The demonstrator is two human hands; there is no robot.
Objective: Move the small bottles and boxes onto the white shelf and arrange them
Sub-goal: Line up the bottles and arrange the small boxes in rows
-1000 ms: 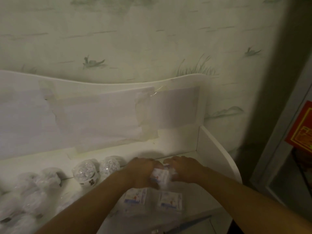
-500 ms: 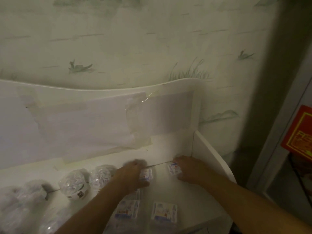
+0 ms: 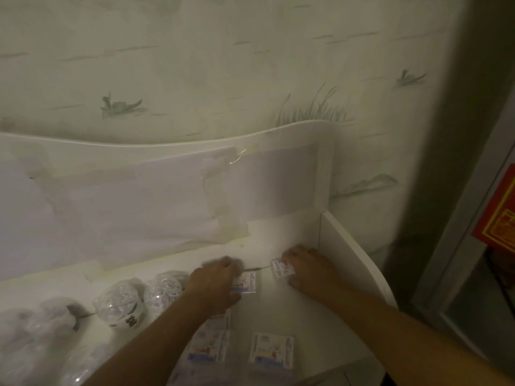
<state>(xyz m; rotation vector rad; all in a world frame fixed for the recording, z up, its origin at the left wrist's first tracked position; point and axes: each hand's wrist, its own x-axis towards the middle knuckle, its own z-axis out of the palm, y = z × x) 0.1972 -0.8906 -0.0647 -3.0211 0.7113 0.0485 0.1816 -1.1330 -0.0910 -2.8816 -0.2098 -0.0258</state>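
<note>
On the white shelf [image 3: 278, 232] my left hand [image 3: 214, 285] grips a small white box [image 3: 246, 284] with red and blue print. Close to the shelf's right side panel, my right hand [image 3: 306, 271] holds a second small box [image 3: 281, 267] down near the back. Two more small boxes [image 3: 271, 349] lie nearer me, one of them [image 3: 209, 346] partly under my left forearm. Several small bottles wrapped in clear plastic [image 3: 119, 302] stand in a row to the left; another wrapped bottle [image 3: 164, 288] touches my left wrist.
The shelf has a tall back panel [image 3: 139, 204] covered with taped paper and a curved right side panel [image 3: 354, 263]. A wallpapered wall rises behind. To the right stand a grey door frame [image 3: 457, 246] and a red box [image 3: 498, 213].
Both hands have moved apart and toward the back of the shelf. One second ago they held boxes together in the middle; now each hand has its own box, the right near the corner.
</note>
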